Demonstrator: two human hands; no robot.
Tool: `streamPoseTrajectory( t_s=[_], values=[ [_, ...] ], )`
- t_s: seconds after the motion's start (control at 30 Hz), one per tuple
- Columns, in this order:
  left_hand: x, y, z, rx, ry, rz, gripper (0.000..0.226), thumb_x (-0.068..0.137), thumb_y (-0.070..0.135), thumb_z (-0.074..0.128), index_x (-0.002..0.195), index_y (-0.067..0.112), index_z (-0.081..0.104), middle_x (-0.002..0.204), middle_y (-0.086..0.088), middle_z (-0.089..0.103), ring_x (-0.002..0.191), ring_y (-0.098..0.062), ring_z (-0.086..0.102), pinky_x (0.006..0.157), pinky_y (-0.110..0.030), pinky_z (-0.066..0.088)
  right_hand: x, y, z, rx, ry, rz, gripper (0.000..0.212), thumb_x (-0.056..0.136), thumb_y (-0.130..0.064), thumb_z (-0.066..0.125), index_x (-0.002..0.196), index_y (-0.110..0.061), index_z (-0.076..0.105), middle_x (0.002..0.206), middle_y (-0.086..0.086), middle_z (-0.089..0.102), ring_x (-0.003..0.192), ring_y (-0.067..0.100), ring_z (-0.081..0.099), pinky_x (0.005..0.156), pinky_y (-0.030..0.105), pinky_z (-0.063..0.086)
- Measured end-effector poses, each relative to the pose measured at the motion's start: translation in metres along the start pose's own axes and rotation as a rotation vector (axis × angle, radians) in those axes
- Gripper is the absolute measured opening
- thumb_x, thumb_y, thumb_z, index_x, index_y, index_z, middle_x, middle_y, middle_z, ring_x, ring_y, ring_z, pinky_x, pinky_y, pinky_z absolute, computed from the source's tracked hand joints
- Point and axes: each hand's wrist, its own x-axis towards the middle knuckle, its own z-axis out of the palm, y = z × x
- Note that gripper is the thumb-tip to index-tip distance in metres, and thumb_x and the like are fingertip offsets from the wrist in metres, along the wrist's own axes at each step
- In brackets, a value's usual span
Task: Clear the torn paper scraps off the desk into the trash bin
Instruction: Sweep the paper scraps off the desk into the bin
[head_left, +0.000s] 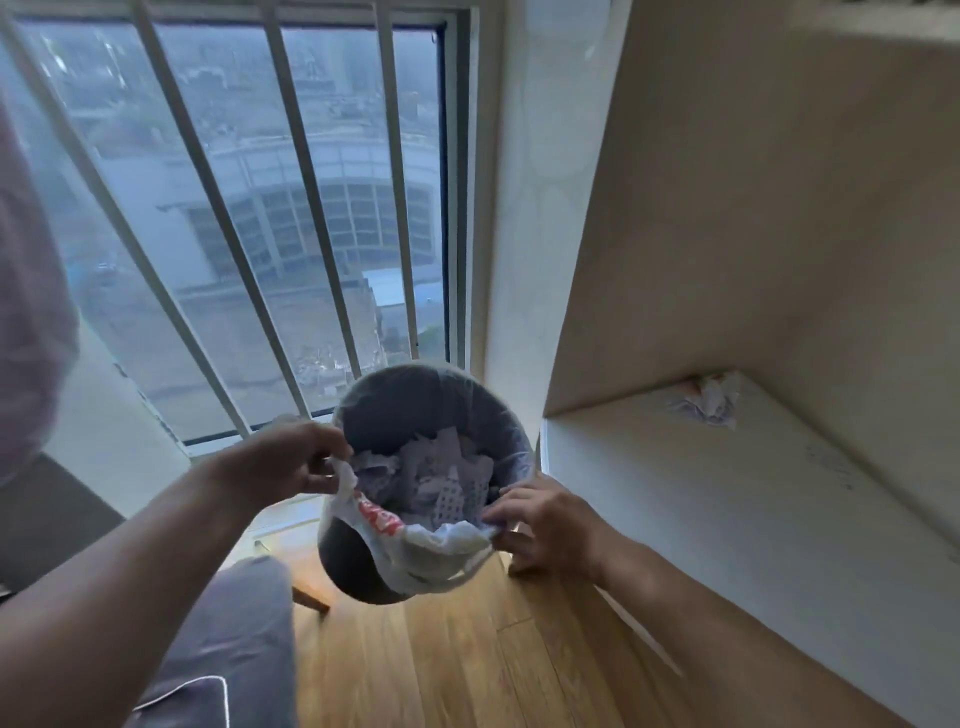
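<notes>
A dark round trash bin (405, 410) stands on the wood floor below the window, lined with a thin plastic bag (415, 551) that has red print. Several torn paper scraps (431, 478) lie inside it. My left hand (291, 457) pinches the bag's edge at the bin's left rim. At the right rim my right hand (540, 525) grips the bag's edge. One crumpled clump of paper scraps (709, 402) lies on the white desk (727, 519), in its far corner against the wall.
A tall barred window (260, 208) fills the left and centre. A white pillar (524, 234) stands between window and desk. My grey-trousered leg (228, 649) is at the lower left, over the wood floor (441, 665). A beige wall panel (779, 208) backs the desk.
</notes>
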Motion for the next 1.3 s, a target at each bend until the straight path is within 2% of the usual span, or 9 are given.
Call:
streamPoseTrajectory(
  t_s=[0.17, 0.47, 0.57, 0.67, 0.87, 1.0, 1.1, 1.2, 1.3],
  values=[
    [-0.022, 0.041, 0.033, -0.05, -0.091, 0.012, 0.013, 0.082, -0.01, 0.061, 0.085, 0.0, 0.053, 0.079, -0.014, 0.05, 0.063, -0.022, 0.054, 0.045, -0.029, 0.056, -0.022, 0.0, -0.074, -0.143, 0.12, 0.006, 0.021, 0.087, -0.033, 0.064, 0.102, -0.021, 0.073, 0.103, 0.0, 0.073, 0.094, 0.018, 0.065, 0.081, 0.032, 0.055],
    [-0.009, 0.064, 0.158, -0.149, -0.301, -0.02, 0.016, 0.083, -0.013, 0.06, 0.096, -0.006, 0.056, 0.099, -0.02, 0.056, 0.082, -0.03, 0.064, 0.067, -0.04, 0.062, -0.1, 0.055, -0.165, -0.195, 0.142, 0.277, 0.02, 0.091, -0.031, 0.059, 0.104, -0.02, 0.071, 0.111, -0.005, 0.067, 0.112, 0.012, 0.056, 0.092, 0.027, 0.046],
    [0.012, 0.056, 0.194, -0.099, -0.309, -0.02, 0.01, 0.081, -0.014, 0.06, 0.085, -0.006, 0.056, 0.079, -0.019, 0.055, 0.05, -0.024, 0.065, 0.043, -0.032, 0.055, -0.118, 0.081, -0.168, -0.186, 0.104, 0.322, 0.022, 0.092, -0.03, 0.057, 0.106, -0.017, 0.07, 0.112, -0.003, 0.066, 0.113, 0.014, 0.053, 0.095, 0.026, 0.043],
    [0.038, 0.052, 0.221, -0.1, -0.287, -0.009, 0.009, 0.08, -0.014, 0.058, 0.078, -0.006, 0.054, 0.069, -0.017, 0.05, 0.037, -0.021, 0.06, 0.037, -0.028, 0.051, -0.126, 0.11, -0.167, -0.184, 0.101, 0.308, 0.024, 0.093, -0.027, 0.057, 0.106, -0.012, 0.07, 0.111, 0.003, 0.067, 0.113, 0.019, 0.055, 0.098, 0.026, 0.041],
    [0.049, 0.069, 0.231, -0.101, -0.322, -0.005, 0.028, 0.062, -0.004, 0.072, 0.085, -0.01, 0.059, 0.074, -0.022, 0.061, 0.061, -0.028, 0.063, 0.049, -0.03, 0.058, -0.111, 0.153, -0.178, -0.118, 0.12, 0.211, 0.023, 0.091, -0.02, 0.06, 0.107, -0.007, 0.07, 0.113, 0.009, 0.068, 0.113, 0.024, 0.055, 0.101, 0.031, 0.04],
    [0.022, 0.088, 0.222, 0.133, -0.151, 0.156, 0.037, 0.067, 0.022, 0.078, 0.095, -0.001, 0.069, 0.095, -0.022, 0.07, 0.081, -0.037, 0.07, 0.057, -0.042, 0.059, -0.127, 0.183, -0.186, 0.097, 0.255, 0.283, 0.041, 0.084, -0.023, 0.061, 0.124, -0.031, 0.059, 0.138, -0.013, 0.051, 0.128, -0.003, 0.039, 0.108, 0.012, 0.026],
    [-0.016, 0.124, 0.226, 0.224, 0.059, 0.403, 0.042, 0.07, 0.04, 0.075, 0.096, 0.009, 0.063, 0.11, -0.024, 0.062, 0.085, -0.031, 0.062, 0.063, -0.041, 0.055, -0.146, 0.227, -0.189, 0.224, 0.451, 0.401, 0.041, 0.079, -0.017, 0.063, 0.119, -0.025, 0.063, 0.131, -0.006, 0.057, 0.123, 0.005, 0.049, 0.104, 0.011, 0.03],
    [-0.061, 0.163, 0.27, 0.088, -0.175, 0.575, 0.086, 0.044, 0.056, 0.086, 0.109, 0.005, 0.062, 0.105, -0.024, 0.066, 0.082, -0.03, 0.067, 0.062, -0.043, 0.061, -0.164, 0.275, -0.18, 0.298, 0.451, 0.658, 0.037, 0.082, -0.011, 0.065, 0.118, -0.021, 0.064, 0.128, 0.0, 0.06, 0.118, 0.016, 0.056, 0.095, 0.017, 0.038],
    [-0.087, 0.173, 0.363, 0.0, -0.305, 0.6, 0.053, 0.064, 0.023, 0.084, 0.111, 0.007, 0.066, 0.098, -0.02, 0.072, 0.072, -0.02, 0.07, 0.062, -0.031, 0.061, -0.186, 0.308, -0.161, 0.295, 0.402, 0.899, 0.039, 0.085, -0.017, 0.065, 0.122, -0.024, 0.06, 0.128, 0.002, 0.057, 0.105, 0.019, 0.059, 0.091, 0.026, 0.042]
  ],
)
